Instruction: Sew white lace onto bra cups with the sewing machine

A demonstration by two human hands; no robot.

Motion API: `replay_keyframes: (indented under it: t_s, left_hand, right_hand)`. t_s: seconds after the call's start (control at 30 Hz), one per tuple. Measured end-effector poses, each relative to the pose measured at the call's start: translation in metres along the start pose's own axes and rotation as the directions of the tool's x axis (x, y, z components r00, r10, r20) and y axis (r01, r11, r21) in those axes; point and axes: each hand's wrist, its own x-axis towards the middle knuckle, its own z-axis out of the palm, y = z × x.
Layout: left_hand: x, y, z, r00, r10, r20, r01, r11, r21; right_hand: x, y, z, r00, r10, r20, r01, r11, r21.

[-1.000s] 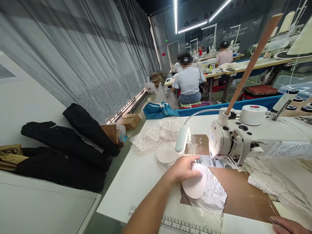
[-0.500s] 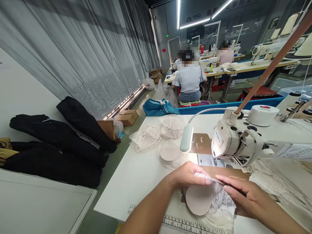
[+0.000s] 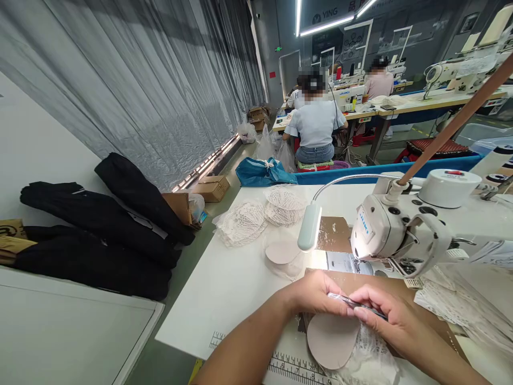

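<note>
My left hand [image 3: 318,294] pinches the gathered upper edge of a white lace piece [image 3: 366,342] between thumb and fingers. A round beige bra cup [image 3: 333,341] hangs beneath that hand, against the lace. Close beside it, my right hand [image 3: 382,310] is closed on a slim dark metal tool [image 3: 367,307], whose tip meets the lace edge at my left fingertips. Whether the tool is snips or tweezers I cannot tell. Both hands are just in front of the white sewing machine [image 3: 372,224], with its needle area lit.
Stacked lace pieces [image 3: 242,222] and another beige cup [image 3: 282,251] lie on the white table [image 3: 200,315] to the left. A lamp [image 3: 309,229] hangs by the machine head. More lace [image 3: 460,305] lies at right. Co-workers [image 3: 316,125] sit at machines beyond.
My right hand has moved left, closer to my left hand, bringing the metal tool to the lace edge. The cup and lace have shifted slightly down. The view has tilted a little.
</note>
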Motion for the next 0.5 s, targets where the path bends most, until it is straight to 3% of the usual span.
replay_keyframes:
  t_s: [0.23, 0.4, 0.5]
  left_hand:
    - [0.001, -0.001, 0.005, 0.997, 0.073, -0.001, -0.073, 0.996, -0.059]
    - [0.0, -0.005, -0.006, 1.0, -0.006, 0.013, 0.004, 0.987, 0.158]
    - [-0.001, -0.006, -0.012, 0.999, -0.039, -0.003, 0.039, 0.988, 0.15]
  right_hand:
    - [0.001, 0.01, 0.002, 0.993, 0.02, -0.117, -0.005, 0.991, 0.132]
    - [0.001, 0.004, 0.003, 0.999, 0.049, -0.023, -0.044, 0.982, 0.184]
    - [0.001, 0.006, 0.002, 0.999, 0.045, 0.007, -0.045, 0.979, 0.2]
